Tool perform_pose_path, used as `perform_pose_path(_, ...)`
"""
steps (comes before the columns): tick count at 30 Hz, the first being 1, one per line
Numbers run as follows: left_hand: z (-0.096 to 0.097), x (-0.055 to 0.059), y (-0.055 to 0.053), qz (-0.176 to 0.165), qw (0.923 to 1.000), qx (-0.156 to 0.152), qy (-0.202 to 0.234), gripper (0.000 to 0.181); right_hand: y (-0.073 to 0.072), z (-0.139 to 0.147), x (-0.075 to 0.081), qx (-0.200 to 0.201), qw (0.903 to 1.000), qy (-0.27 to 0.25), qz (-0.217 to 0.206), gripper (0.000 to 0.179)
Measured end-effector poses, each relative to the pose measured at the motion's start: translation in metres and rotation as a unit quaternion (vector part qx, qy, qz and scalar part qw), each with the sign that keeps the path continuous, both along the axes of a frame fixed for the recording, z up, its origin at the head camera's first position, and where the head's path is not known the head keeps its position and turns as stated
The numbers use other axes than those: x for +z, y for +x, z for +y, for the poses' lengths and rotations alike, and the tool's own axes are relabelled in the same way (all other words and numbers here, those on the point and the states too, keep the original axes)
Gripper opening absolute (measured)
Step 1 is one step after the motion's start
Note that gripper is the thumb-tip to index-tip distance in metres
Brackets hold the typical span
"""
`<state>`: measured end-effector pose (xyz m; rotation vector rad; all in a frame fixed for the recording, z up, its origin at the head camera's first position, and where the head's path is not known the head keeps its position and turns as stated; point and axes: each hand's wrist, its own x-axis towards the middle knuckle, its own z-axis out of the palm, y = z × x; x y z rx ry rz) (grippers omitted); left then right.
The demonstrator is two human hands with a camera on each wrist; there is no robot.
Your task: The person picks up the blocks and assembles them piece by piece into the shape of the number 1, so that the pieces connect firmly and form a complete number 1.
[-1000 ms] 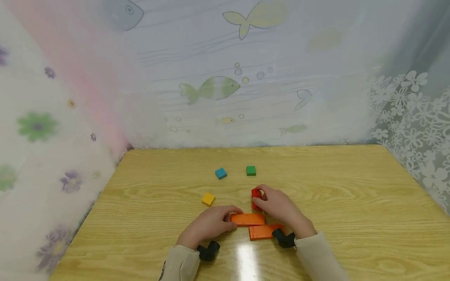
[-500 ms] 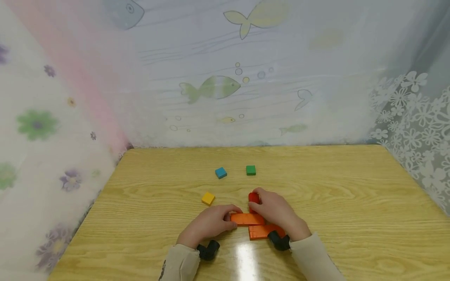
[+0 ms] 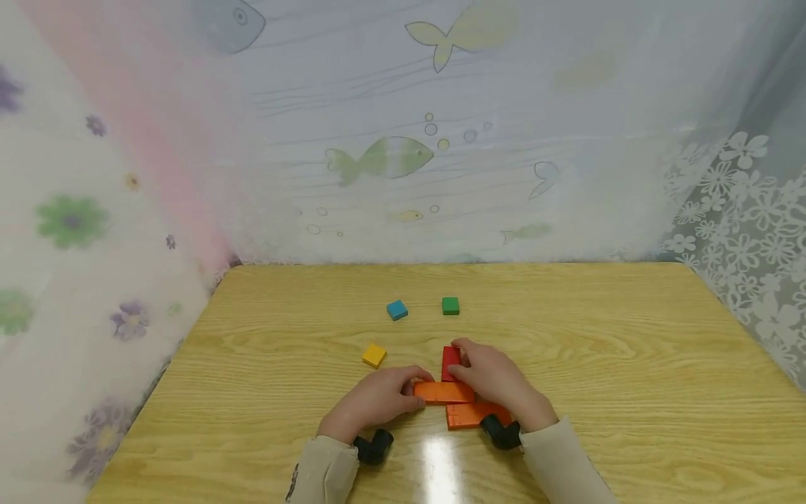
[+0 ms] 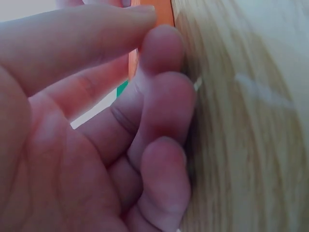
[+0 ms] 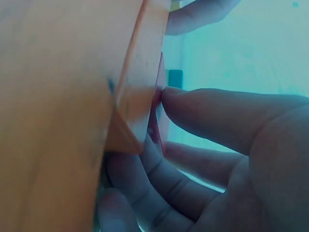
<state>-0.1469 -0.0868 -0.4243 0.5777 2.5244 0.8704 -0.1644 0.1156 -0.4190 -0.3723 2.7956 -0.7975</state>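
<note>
In the head view two orange blocks lie against each other, staggered: the farther orange block [image 3: 448, 393] sits to the left of the nearer orange block [image 3: 466, 416]. My left hand [image 3: 374, 404] pinches the left end of the farther one between thumb and fingers. Just beyond that block is a red block [image 3: 449, 362], pointing away from me, its near end close to or touching the orange. My right hand [image 3: 499, 376] grips the red block from the right side. In the right wrist view the thumb [image 5: 207, 113] presses the red block, which is mostly hidden.
A yellow square block [image 3: 374, 355] lies beyond my left hand. Farther back are a blue square block [image 3: 397, 310] and a green square block [image 3: 450, 306]. The wooden table [image 3: 630, 364] ends at a hanging sheet with fish drawings [image 3: 390, 157].
My right hand has shifted the red block left and nearer to the farther orange block; its upper face has turned more level. The left hand and both orange blocks have stayed put.
</note>
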Motion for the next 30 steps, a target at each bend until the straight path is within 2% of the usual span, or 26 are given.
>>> perform_pose_path(7, 0.000, 0.000, 0.000, -0.007, 0.9998, 0.012, 0.011, 0.029, -0.001, -0.001, -0.001, 0.008, 0.9999, -0.011, -0.009, 0.048)
perform_pose_path(19, -0.001, 0.002, 0.000, -0.005, 0.9999, 0.011, 0.010, 0.030, -0.002, -0.003, -0.002, 0.020, 0.9996, -0.019, -0.009, 0.049)
perform_pose_path(26, -0.002, -0.001, -0.002, -0.016, 0.9996, 0.019, 0.014, 0.029, -0.005, 0.004, -0.002, 0.009, 0.9987, -0.043, -0.025, 0.051)
perform_pose_path(30, -0.001, -0.002, -0.002, -0.020, 0.9994, 0.019, 0.023, 0.028, -0.006, 0.011, 0.001, 0.018, 0.9985, -0.045, -0.027, 0.046)
